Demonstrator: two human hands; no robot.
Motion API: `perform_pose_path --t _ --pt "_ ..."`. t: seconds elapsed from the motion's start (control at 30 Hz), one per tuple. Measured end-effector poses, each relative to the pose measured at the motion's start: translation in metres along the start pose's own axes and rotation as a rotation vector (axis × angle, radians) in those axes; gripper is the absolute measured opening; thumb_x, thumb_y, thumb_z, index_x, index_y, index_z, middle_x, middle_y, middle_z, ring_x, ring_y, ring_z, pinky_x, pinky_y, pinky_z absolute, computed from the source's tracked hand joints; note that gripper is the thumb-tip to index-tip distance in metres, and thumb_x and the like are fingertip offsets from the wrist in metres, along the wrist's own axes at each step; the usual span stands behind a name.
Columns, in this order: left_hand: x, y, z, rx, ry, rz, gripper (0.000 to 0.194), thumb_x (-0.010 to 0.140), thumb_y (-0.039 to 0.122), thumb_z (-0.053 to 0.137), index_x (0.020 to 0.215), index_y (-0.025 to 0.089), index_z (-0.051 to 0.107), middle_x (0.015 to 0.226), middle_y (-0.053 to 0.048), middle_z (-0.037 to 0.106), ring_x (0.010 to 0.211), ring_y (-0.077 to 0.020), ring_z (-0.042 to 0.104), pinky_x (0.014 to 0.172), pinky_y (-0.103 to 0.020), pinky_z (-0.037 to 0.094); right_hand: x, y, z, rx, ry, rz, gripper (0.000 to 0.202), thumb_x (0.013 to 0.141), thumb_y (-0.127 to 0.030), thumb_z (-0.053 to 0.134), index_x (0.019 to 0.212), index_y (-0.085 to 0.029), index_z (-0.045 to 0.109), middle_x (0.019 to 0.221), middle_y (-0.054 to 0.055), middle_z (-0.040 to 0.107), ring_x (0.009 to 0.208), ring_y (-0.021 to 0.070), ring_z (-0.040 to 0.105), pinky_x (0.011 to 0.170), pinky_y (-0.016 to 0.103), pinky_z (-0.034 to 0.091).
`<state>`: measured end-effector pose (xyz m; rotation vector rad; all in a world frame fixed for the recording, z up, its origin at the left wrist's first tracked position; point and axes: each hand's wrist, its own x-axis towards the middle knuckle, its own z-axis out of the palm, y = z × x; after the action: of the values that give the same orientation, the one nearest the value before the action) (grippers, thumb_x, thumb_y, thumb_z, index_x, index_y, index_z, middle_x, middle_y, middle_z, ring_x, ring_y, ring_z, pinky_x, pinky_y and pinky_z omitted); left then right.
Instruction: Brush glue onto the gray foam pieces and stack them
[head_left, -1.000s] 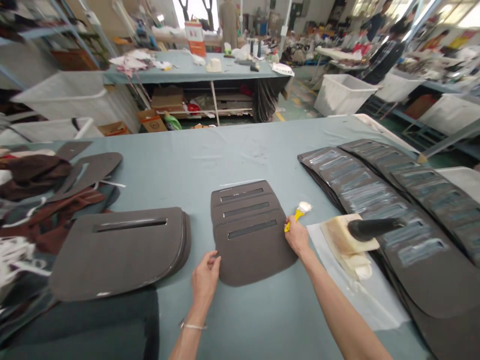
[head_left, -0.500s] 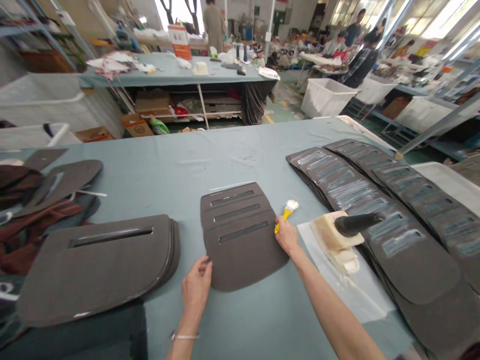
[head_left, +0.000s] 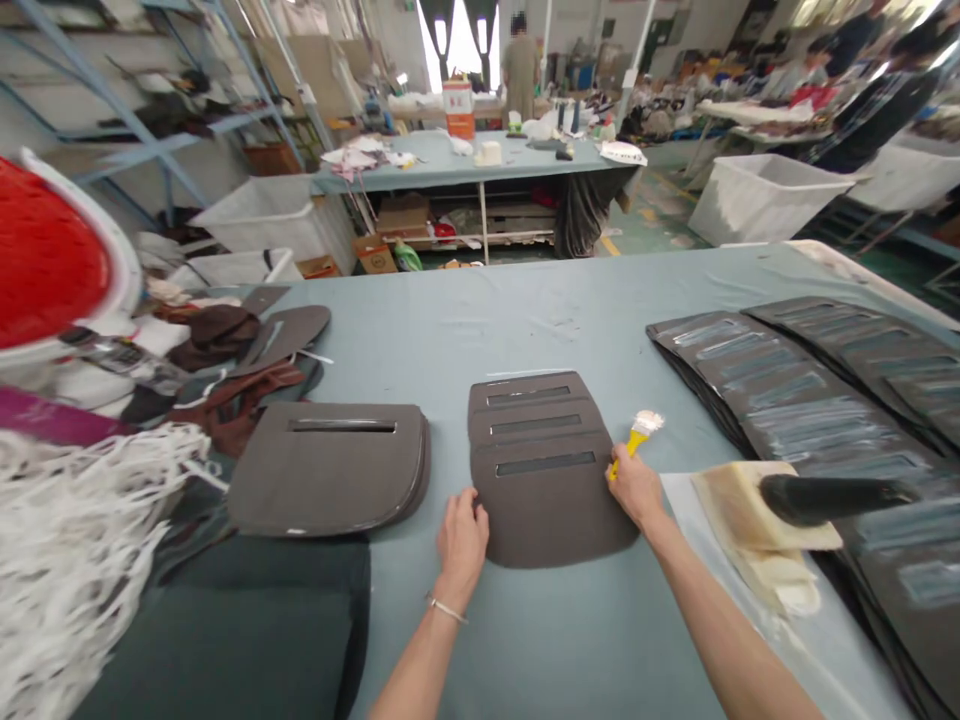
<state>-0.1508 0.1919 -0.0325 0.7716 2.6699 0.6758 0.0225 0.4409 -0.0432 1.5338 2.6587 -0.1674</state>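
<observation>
Our view swings left over the table (head_left: 562,640); its central slotted panels (head_left: 551,515) lie unmoved, work unchanged. Left of these, our left hand (head_left: 463,540) curls, pinch uncertain; right, our right hand (head_left: 636,490) clamps the yellow-handled paintbrush (head_left: 637,437).

1. Looks matt and smooth on the slotted brown panels (head_left: 551,520) at centre.
2. Looks like yellow plastic on the handle of the brush (head_left: 636,440), right of centre.
3. Shows glossy streaks on the stacked panels (head_left: 810,390) at right.
4. Looks smooth, faintly creased, on the table covering (head_left: 405,350), mid-frame.
5. Gleams like metal on the bracelet (head_left: 448,608), lower centre.
</observation>
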Motion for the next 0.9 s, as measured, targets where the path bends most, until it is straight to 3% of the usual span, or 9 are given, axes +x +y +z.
perform_pose_path --t 0.17,0.27,0.37,0.47,0.53,0.63,0.73,0.8,0.9 --pt "-0.020 -0.015 -0.034 -0.068 0.009 0.075 0.037 0.090 0.030 0.033 0.116 0.016 0.056 0.102 -0.011 0.058 0.095 -0.0190 0.056 0.086 -0.032 0.043 -0.008 -0.003 -0.017 -0.031 0.069 0.031 0.018 0.088 -0.030 0.050 0.103 -0.019 0.051 0.091 0.008 0.055 0.081 0.0183 0.053 0.055 0.024 0.026" --pt "-0.061 -0.059 -0.072 0.057 0.148 0.071 0.040 0.089 0.034 0.037 0.120 0.016 0.053 0.109 -0.013 0.056 0.103 -0.0229 0.053 0.090 -0.037 0.042 -0.023 0.001 -0.021 -0.038 0.182 0.008 0.019 0.087 -0.027 0.051 0.103 -0.018 0.052 0.090 0.008 0.053 0.084 0.0190 0.051 0.055 0.024 0.025" --pt "-0.114 -0.122 -0.110 0.380 0.353 -0.224 0.046 0.084 0.038 0.044 0.124 0.014 0.049 0.117 -0.019 0.052 0.104 -0.0314 0.050 0.084 -0.047 0.041 -0.045 0.000 -0.015 -0.006 0.280 -0.061 0.018 0.086 -0.025 0.051 0.102 -0.018 0.052 0.085 0.007 0.052 0.078 0.0177 0.049 0.054 0.024 0.024" --pt "-0.153 -0.169 -0.135 0.360 0.280 -0.358 0.038 0.085 0.039 0.041 0.108 0.013 0.057 0.102 -0.015 0.059 0.090 -0.0260 0.055 0.076 -0.038 0.042 -0.076 -0.024 0.000 0.115 0.333 -0.158 0.016 0.085 -0.028 0.051 0.097 -0.018 0.053 0.081 0.005 0.051 0.070 0.0164 0.048 0.054 0.024 0.026" --pt "-0.161 -0.179 -0.142 0.168 0.155 -0.330 0.030 0.085 0.040 0.042 0.089 0.017 0.060 0.081 -0.006 0.061 0.073 -0.0183 0.056 0.069 -0.029 0.041 -0.104 -0.057 0.007 0.273 0.310 -0.259 0.015 0.085 -0.031 0.050 0.092 -0.018 0.053 0.079 0.004 0.051 0.067 0.0161 0.049 0.055 0.024 0.030" --pt "-0.153 -0.162 -0.139 -0.101 0.108 -0.299 0.031 0.082 0.048 0.048 0.075 0.019 0.058 0.064 0.002 0.055 0.061 -0.0131 0.051 0.062 -0.024 0.038 -0.158 -0.121 0.006 0.611 0.108 -0.518 0.019 0.085 -0.038 0.050 0.090 -0.019 0.050 0.082 0.005 0.055 0.071 0.0167 0.053 0.063 0.026 0.040" --pt "-0.135 -0.121 -0.125 -0.382 0.083 -0.270 0.033 0.079 0.050 0.051 0.073 0.018 0.057 0.063 0.002 0.057 0.060 -0.0120 0.051 0.059 -0.023 0.039 -0.208 -0.174 -0.009 0.847 -0.171 -0.744 0.032 0.077 -0.041 0.062 0.098 -0.021 0.047 0.099 0.006 0.058 0.087 0.0194 0.056 0.077 0.030 0.045" --pt "-0.125 -0.091 -0.116 -0.556 0.044 -0.232 0.034 0.078 0.050 0.052 0.078 0.017 0.059 0.068 0.001 0.062 0.064 -0.0129 0.055 0.060 -0.023 0.042 -0.225 -0.193 -0.022 0.924 -0.248 -0.759 0.033 0.075 -0.037 0.065 0.097 -0.022 0.045 0.098 0.005 0.058 0.087 0.0184 0.055 0.077 0.029 0.045" --pt "-0.113 -0.056 -0.103 -0.722 0.002 -0.171 0.041 0.083 0.049 0.046 0.104 0.016 0.059 0.088 -0.005 0.067 0.077 -0.0154 0.062 0.072 -0.027 0.048 -0.218 -0.193 -0.037 0.997 -0.164 -0.640 0.016 0.081 -0.029 0.054 0.087 -0.021 0.041 0.081 -0.001 0.051 0.071 0.0128 0.049 0.068 0.024 0.042"
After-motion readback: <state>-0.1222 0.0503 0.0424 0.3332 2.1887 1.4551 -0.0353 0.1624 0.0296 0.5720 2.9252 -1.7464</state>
